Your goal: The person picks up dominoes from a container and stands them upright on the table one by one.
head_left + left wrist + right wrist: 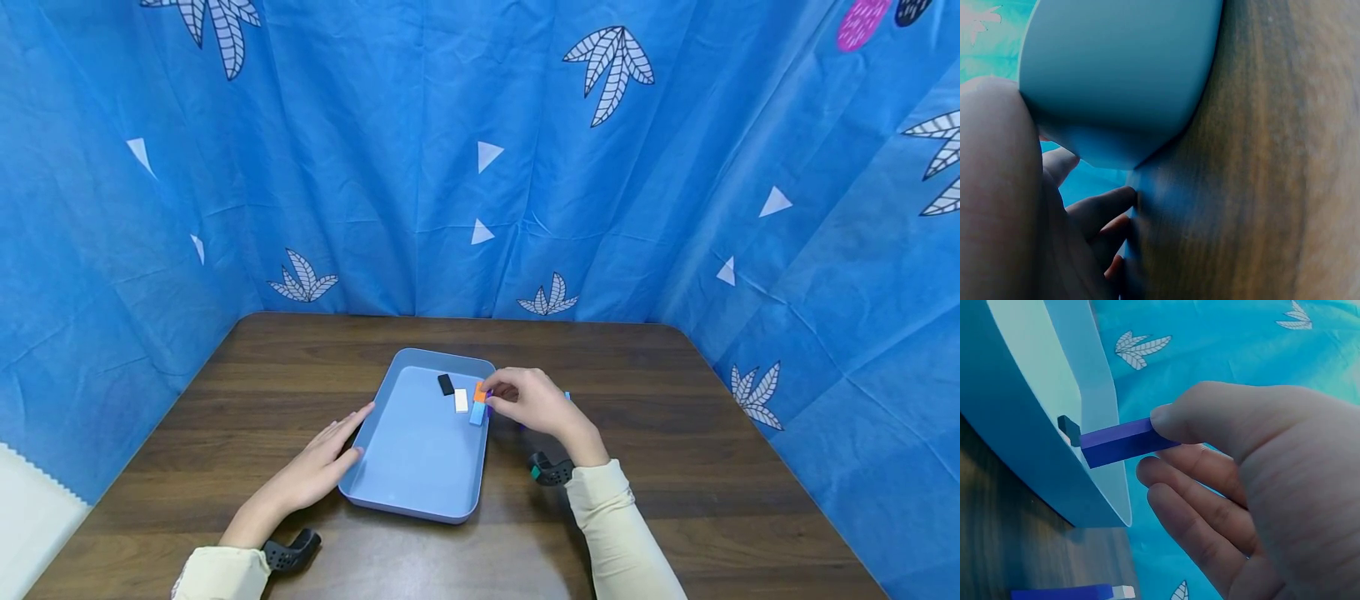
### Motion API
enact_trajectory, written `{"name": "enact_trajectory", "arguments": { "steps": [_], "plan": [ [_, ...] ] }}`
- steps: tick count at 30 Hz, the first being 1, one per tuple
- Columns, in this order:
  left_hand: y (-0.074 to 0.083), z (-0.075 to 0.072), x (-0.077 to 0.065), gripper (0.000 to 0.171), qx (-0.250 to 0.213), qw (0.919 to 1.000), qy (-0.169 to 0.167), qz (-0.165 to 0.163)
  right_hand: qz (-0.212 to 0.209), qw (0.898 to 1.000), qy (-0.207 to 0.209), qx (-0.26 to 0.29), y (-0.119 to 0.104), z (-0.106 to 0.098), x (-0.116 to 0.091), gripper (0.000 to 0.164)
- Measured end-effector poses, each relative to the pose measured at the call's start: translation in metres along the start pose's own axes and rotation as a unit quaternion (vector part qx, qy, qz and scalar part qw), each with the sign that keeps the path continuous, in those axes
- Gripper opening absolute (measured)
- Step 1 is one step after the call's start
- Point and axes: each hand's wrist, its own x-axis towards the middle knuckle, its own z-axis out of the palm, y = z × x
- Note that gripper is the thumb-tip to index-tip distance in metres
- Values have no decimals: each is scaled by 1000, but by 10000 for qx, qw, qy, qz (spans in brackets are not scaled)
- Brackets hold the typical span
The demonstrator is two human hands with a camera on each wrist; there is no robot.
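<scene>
- The purple block (1119, 443) is at the tray (416, 510)'s right rim, its free end pointing inward over the tray; I cannot tell whether it touches anything there.
- The right hand (536, 406) pinches it near its outer end between thumb and index; the other fingers hang loosely bent below.
- It should be light and stiff, hard to crush, perhaps a bit slick on its smooth flat faces.
- Best hold: thumb and a finger across two opposite long faces, near the end away from the tray, so the free end stays clear.
- The left hand (315, 467) rests at the tray's left wall, fingers straight, thumb apart from them; the tray looks thin-walled and light, so likely to slide unless steadied there.
- Inside the tray, toward its far right: black (446, 384), white (461, 401), orange (478, 389) and light blue (477, 414) blocks.
- Outside the tray's right side, a second purple block (1063, 592) lies on the bench (720, 500).
</scene>
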Motion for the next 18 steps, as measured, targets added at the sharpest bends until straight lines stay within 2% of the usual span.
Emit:
{"name": "enact_trajectory", "arguments": {
  "steps": [18],
  "plan": [
    [3, 0, -1, 63, -22, 10000, 11, -1, 28, 9998, 178, 120, 7, -17, -8, 20]
  ]
}}
